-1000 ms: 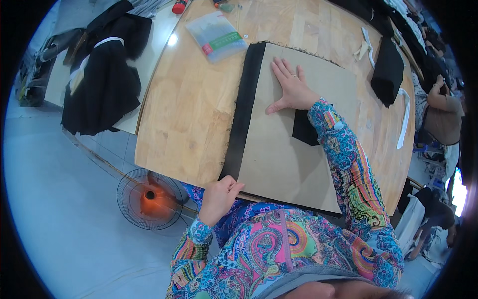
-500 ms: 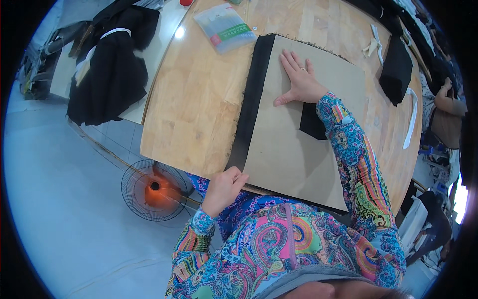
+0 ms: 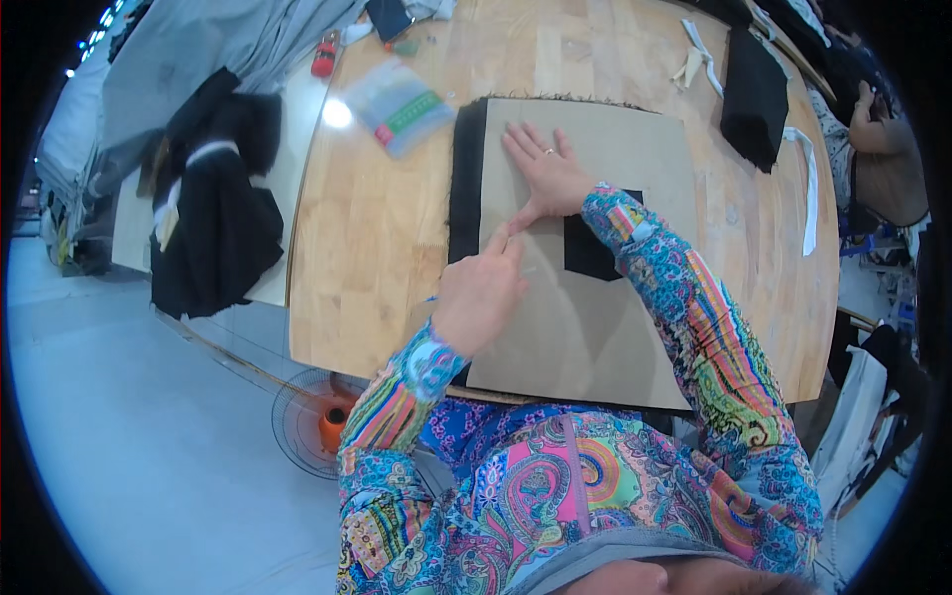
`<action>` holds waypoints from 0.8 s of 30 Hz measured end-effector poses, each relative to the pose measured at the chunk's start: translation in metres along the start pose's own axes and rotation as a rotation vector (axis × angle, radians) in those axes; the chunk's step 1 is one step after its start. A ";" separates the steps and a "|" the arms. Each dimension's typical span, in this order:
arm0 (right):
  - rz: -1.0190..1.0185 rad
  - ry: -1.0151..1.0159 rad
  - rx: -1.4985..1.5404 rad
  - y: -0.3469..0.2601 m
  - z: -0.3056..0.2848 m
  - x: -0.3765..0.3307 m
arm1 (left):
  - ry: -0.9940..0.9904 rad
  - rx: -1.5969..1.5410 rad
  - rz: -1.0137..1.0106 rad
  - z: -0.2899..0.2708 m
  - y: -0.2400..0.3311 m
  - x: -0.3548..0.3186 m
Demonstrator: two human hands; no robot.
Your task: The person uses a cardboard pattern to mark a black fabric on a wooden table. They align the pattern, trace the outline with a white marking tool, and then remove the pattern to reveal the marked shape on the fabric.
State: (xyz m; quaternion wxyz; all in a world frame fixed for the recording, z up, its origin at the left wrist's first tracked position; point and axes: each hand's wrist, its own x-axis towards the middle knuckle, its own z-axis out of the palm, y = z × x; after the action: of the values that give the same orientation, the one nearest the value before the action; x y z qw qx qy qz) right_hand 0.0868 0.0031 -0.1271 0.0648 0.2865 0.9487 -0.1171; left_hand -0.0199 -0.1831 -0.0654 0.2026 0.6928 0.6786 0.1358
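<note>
A beige cardboard pattern (image 3: 605, 347) lies over a piece of black fabric (image 3: 466, 188) on the wooden table. The fabric shows as a strip along the pattern's left edge, with frayed threads there and at the far edge. My right hand (image 3: 550, 180) is open, pressed on the pattern with fingers spread. Beside its thumb, my left hand (image 3: 481, 297) rests on the left part of the pattern; its first fingers stretch forward and the others are partly hidden under the hand. A black angular patch (image 3: 595, 248), partly under my right sleeve, shows in the pattern.
A clear packet with a green band (image 3: 407, 114) lies beyond the pattern, left. Black cloth (image 3: 213, 238) hangs over a side table's edge. Black fabric (image 3: 754, 99) and white strips (image 3: 801, 188) lie right. An orange fan (image 3: 332, 426) stands low left; another person (image 3: 883, 149) is far right.
My left hand has moved from the near left corner of the fabric, forward to beside my right thumb. My right hand stays spread on the pattern. The view has shifted.
</note>
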 end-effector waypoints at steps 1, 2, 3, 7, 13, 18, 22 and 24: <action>0.003 -0.005 -0.008 0.001 0.001 0.000 | -0.050 0.055 -0.043 0.005 0.001 0.013; -0.002 0.007 -0.003 0.001 0.001 0.001 | -0.098 0.110 -0.090 0.008 0.001 0.021; -0.010 0.020 0.001 0.001 0.002 0.003 | -0.111 0.117 -0.108 0.009 0.000 0.025; -0.015 0.035 0.046 -0.001 0.003 -0.001 | -0.116 0.117 -0.150 0.016 0.001 0.020; -0.016 0.060 0.136 -0.006 -0.001 -0.004 | -0.114 0.052 -0.253 0.007 0.006 0.021; -0.035 0.139 0.300 0.019 -0.004 -0.020 | -0.118 0.114 -0.207 0.008 0.010 0.030; -0.021 0.218 0.288 0.038 -0.034 -0.117 | -0.104 0.180 -0.190 0.011 0.004 0.021; 0.101 0.188 0.139 0.039 -0.033 -0.175 | -0.102 0.204 -0.172 0.011 0.003 0.020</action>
State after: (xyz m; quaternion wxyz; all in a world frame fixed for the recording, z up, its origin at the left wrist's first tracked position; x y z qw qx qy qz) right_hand 0.2517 -0.0490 -0.0689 -0.0385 0.3474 0.9245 -0.1518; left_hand -0.0117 -0.1644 -0.0752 0.1761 0.6552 0.7346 0.0128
